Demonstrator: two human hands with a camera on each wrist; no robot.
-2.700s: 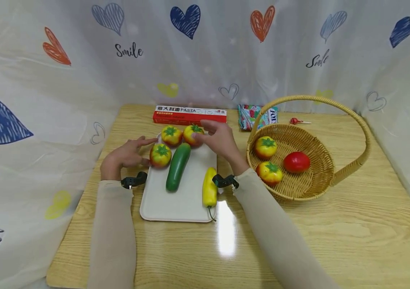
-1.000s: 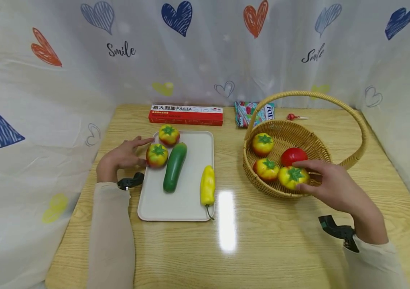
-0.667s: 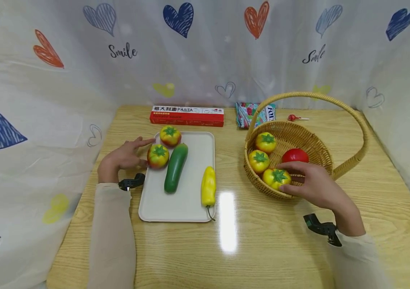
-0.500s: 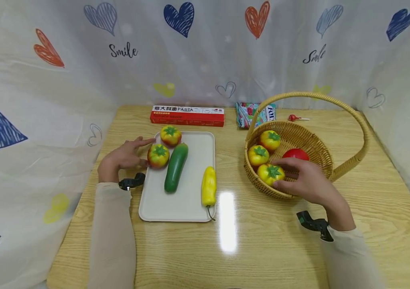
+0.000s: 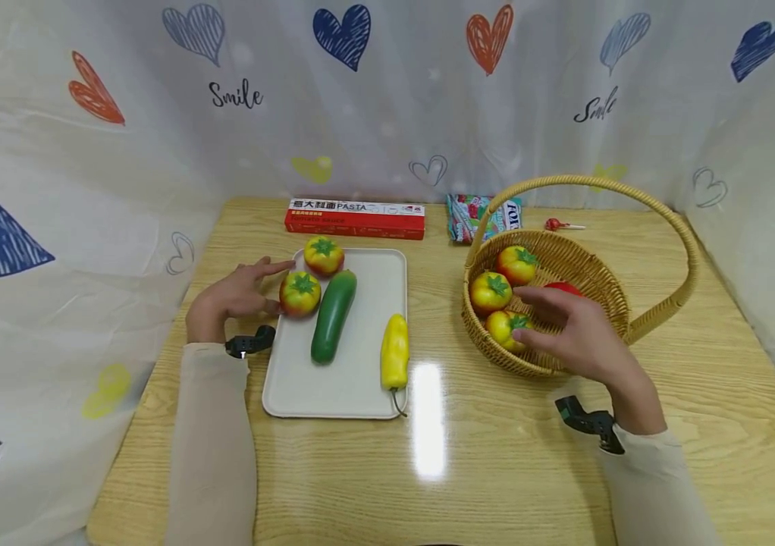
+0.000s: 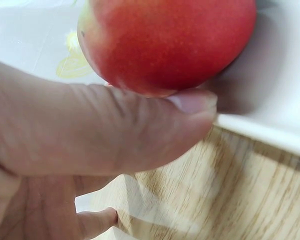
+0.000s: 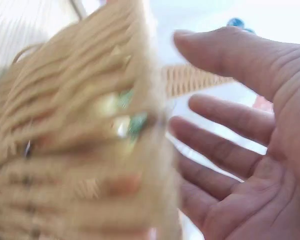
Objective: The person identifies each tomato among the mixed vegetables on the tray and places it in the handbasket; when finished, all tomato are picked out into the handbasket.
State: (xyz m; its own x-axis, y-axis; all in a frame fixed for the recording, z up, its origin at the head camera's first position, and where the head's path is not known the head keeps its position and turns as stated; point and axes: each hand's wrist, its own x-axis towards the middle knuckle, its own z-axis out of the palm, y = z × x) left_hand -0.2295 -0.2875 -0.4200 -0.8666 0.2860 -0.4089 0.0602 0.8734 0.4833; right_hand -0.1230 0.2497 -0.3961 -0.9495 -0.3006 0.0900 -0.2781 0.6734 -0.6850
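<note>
My left hand (image 5: 237, 294) rests at the left edge of the white tray (image 5: 333, 398), fingers spread. Its thumb touches the underside of a yellow-red tomato (image 5: 300, 293), seen close up in the left wrist view as a red tomato (image 6: 175, 45). A second tomato (image 5: 323, 255) lies behind it, beside a green cucumber (image 5: 334, 317) and a yellow pepper (image 5: 394, 353). Over the near side of the wicker basket (image 5: 531, 368) my right hand (image 5: 575, 334) is open, its thumb overlapping the nearest tomato (image 5: 505, 331). Two more tomatoes (image 5: 491, 293) sit beside it; the hand partly hides a red fruit (image 5: 563, 287).
The basket's tall handle (image 5: 690, 265) arches up over its right side. Along the back of the table lie a red pasta box (image 5: 355, 220), a candy packet (image 5: 459, 220) and a red lollipop (image 5: 554, 224). A heart-printed curtain (image 5: 387, 106) hangs behind and at both sides.
My right hand took a tomato from the tray's back right, carried it to the basket and let go. The basket's tomatoes shifted left and back. My left hand stayed at the tray.
</note>
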